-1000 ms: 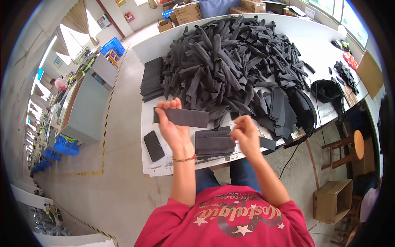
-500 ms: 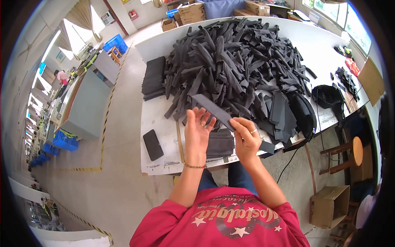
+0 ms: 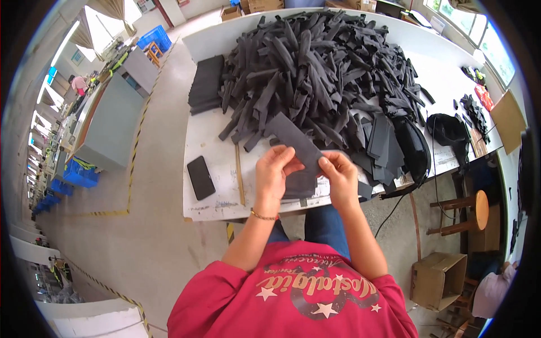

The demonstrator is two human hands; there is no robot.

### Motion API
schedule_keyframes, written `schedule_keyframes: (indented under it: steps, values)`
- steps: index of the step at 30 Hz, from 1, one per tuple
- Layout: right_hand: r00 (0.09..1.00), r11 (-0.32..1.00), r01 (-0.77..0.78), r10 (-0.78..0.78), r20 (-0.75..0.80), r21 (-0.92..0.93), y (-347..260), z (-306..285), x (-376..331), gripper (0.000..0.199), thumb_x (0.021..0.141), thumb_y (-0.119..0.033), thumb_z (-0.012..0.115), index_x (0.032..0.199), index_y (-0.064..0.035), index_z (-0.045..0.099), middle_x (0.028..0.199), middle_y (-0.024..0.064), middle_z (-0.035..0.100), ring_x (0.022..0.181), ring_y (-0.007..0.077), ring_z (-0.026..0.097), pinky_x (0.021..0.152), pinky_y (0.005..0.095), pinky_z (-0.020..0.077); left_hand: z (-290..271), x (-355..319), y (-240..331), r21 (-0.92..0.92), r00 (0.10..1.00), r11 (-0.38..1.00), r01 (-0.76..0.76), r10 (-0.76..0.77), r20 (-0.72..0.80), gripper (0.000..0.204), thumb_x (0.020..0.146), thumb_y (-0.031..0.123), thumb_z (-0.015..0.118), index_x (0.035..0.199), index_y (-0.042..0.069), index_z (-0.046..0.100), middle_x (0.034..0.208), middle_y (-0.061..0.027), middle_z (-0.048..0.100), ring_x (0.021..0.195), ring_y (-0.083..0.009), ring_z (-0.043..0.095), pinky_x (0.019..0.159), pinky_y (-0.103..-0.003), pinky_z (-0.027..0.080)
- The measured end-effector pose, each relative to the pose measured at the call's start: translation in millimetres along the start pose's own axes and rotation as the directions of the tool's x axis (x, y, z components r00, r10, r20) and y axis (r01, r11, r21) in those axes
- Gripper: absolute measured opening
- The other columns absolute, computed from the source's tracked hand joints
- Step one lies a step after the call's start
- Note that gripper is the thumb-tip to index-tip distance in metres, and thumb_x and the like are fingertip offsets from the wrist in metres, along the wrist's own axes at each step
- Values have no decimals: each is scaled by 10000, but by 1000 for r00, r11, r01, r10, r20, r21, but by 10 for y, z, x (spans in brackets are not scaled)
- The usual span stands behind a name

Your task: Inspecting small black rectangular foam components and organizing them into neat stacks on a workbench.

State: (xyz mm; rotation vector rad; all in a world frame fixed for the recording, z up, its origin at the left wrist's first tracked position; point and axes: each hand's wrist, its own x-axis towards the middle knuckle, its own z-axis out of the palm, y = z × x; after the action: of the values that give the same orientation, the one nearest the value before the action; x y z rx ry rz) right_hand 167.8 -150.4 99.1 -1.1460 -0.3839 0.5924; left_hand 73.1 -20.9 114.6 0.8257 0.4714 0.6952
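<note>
A flat strip of black fabric [image 3: 294, 137] is held up over the near edge of the white table, slanting away to the upper left. My right hand [image 3: 341, 176] pinches its near right part between thumb and fingers. At the strip's left edge, the curled fingers and thumb of my left hand [image 3: 275, 170] close on it; the fingertips are partly hidden. Below both hands lies a stack of similar black strips [image 3: 298, 190], mostly covered by them. Beyond rises a big loose heap of black fabric strips [image 3: 315, 73].
A neat black stack [image 3: 205, 84] sits left of the heap. Nearer are a phone [image 3: 201, 178] and a thin wooden stick [image 3: 240, 174]. Flat black pieces [image 3: 382, 146] and a black mesh item [image 3: 414, 155] lie right. A stool [image 3: 479, 209] and cardboard box [image 3: 438, 281] stand on the floor.
My left hand has gone from open beside the strip to closed at its edge. The strip has turned to show its broad face. The whole view has shifted slightly.
</note>
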Motion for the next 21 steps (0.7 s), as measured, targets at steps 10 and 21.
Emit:
schedule_keyframes:
  steps: [10,21]
  values:
    - [997,972,-60,70,37,-226,-103,-79,-2,106,866,-47,679,953,15,683,805,18,656,655,63,544,563,213,425,-506,-136,291,105,999,994,-39,41,-18,203,913,139,659,954,-60,672,830,-147,694,690,-221,691,631,-310,598]
    - [989,837,12,70,129,-548,48,-75,-69,128,866,-60,676,970,15,675,760,5,618,630,56,515,555,211,412,-1013,-354,104,470,992,881,-60,105,-70,248,931,197,647,982,-44,660,769,-86,671,631,-114,616,552,-228,494]
